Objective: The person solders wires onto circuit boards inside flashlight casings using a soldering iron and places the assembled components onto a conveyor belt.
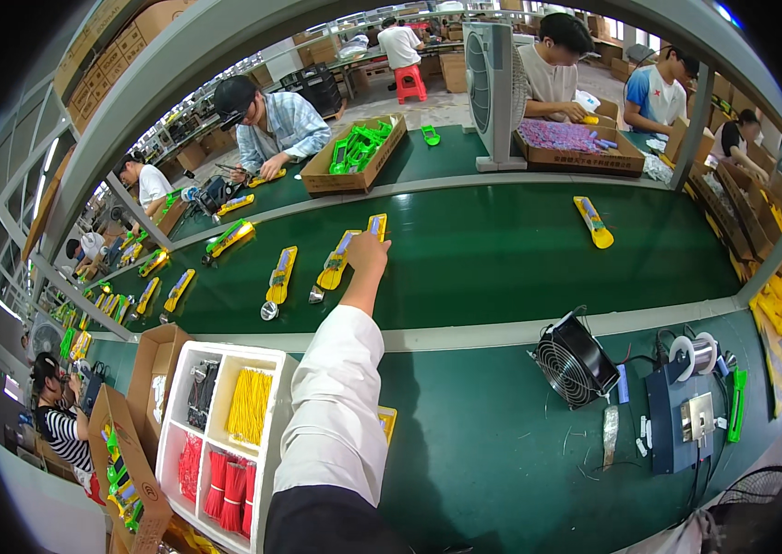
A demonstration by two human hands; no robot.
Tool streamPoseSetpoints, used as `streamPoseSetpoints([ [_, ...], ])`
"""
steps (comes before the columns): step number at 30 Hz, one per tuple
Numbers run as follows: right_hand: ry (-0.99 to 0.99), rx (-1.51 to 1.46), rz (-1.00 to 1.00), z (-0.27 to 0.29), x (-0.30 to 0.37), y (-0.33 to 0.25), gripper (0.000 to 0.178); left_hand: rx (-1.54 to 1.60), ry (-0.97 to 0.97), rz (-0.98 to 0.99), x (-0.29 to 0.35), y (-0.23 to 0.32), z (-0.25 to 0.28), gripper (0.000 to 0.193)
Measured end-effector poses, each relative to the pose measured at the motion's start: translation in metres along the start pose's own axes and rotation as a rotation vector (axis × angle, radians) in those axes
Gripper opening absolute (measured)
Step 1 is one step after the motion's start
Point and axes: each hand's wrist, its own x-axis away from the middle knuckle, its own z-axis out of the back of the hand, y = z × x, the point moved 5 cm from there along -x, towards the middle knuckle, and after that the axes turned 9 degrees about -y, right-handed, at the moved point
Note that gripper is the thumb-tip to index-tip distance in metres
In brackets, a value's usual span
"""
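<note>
My left hand [368, 256] reaches out over the green belt [502, 249], its fingers closed on the near end of a yellow plastic housing [377, 223] with a blue cylindrical cell in it. The fingers hide the rest of that housing. Just left of the hand lies a similar yellow housing [336, 263], with a shiny round cup [316, 295] at its near end. Another yellow housing [281, 274] with a cup sits further left. Part of a yellow piece [388, 420] shows beside my forearm on the bench. My right hand is out of view.
A white divided foam box [285, 388] holds red, yellow and black wires. On the bench to the right stand a black fan [576, 360] and a soldering unit [677, 415] with a wire spool. A metal rail [520, 337] borders the belt. Several co-workers sit beyond it.
</note>
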Motion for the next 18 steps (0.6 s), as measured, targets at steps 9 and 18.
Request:
streamPoseSetpoints([
  [9, -0.446, -0.641, -0.011, -0.173, 0.107, -0.038, 0.03, 0.2, -0.077, 0.112, -0.003, -0.017, -0.004, 0.04],
  [18, -0.406, -0.645, -0.041, -0.176, 0.107, -0.055, 0.014, 0.008, -0.088, 0.007, -0.002, -0.001, -0.007, 0.04],
])
